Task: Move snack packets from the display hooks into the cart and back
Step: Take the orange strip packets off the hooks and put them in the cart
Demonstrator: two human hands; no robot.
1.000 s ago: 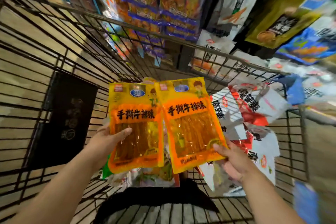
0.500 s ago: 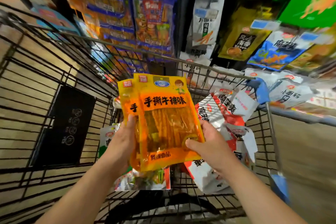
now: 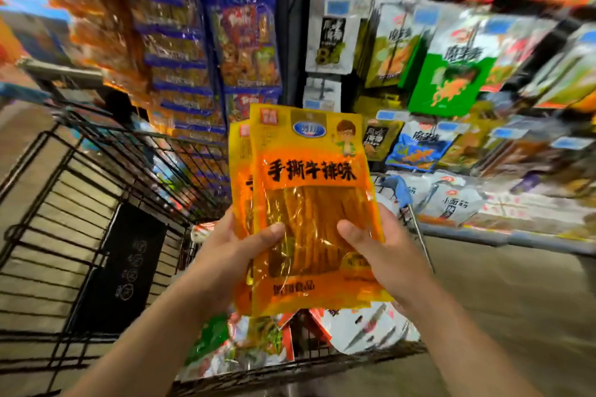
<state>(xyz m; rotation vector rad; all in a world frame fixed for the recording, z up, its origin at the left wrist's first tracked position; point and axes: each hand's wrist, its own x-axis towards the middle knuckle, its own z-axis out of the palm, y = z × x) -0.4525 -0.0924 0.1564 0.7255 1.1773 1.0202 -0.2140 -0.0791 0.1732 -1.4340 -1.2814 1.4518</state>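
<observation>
Both orange packets (image 3: 309, 196) were side by side a moment ago, one in each hand. Now they are stacked, one in front of the other, and I hold them higher, up in front of the display wall.

That wall is the biggest thing I see. It is full of hanging snack packets, most of them blurry. Some on the left are blue-edged packets (image 3: 245, 45), and on the right there is a green packet (image 3: 448, 84) among white ones.

Under my arms is the cart (image 3: 96, 171), made of black wire. A black sign (image 3: 119, 267) hangs on its left wall. Down in the cart lie more snacks: white and red packets (image 3: 364, 325) on the right and a green and white packet (image 3: 209, 335) on the left.

My stacked pair is above the cart and does not touch the snacks in it. It stands upright with the writing facing me. The back one peeks out along the left edge of the front one.

My left hand (image 3: 225, 261) grips the stack at its lower left, thumb on the front and fingers behind. My right hand (image 3: 383, 255) grips the lower right the same way. My two thumbs are close together on the shiny clear window, but they do not touch.
</observation>
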